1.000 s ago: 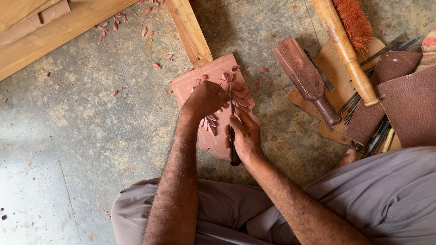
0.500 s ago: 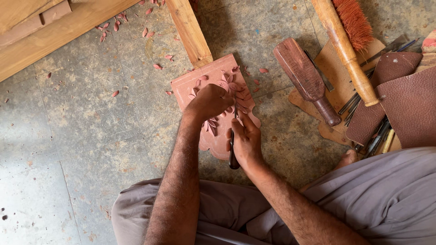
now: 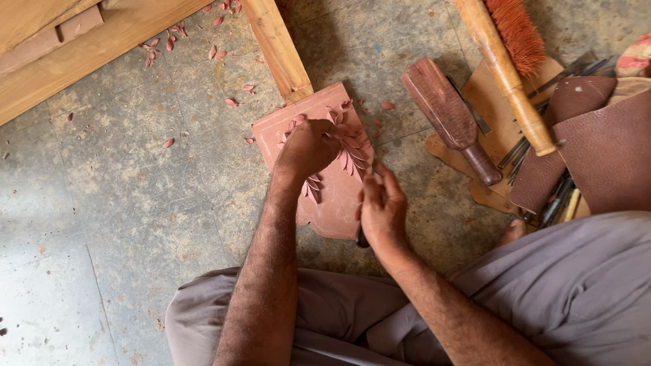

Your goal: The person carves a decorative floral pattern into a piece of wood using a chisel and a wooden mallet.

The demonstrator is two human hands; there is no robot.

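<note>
A reddish wooden panel (image 3: 336, 196) carved with leaf shapes lies on the grey concrete floor in front of my legs. My left hand (image 3: 308, 146) is curled into a loose fist and presses down on the carved upper part of the panel. My right hand (image 3: 383, 210) grips a carving chisel (image 3: 361, 236) at the panel's right edge; only the dark handle end shows below my palm, and the blade is hidden by my fingers.
A wooden beam (image 3: 278, 44) butts against the panel's top edge, and a pale plank (image 3: 81, 54) runs across the top left. A dark wooden mallet (image 3: 451, 115), a brush with a pale handle (image 3: 508, 74), a brown leather roll (image 3: 597, 149) with several tools, and scattered shavings (image 3: 203, 41) lie around.
My right hand has drawn back down and to the right along the panel's edge with the chisel. My left hand has stayed pressed on the carving.
</note>
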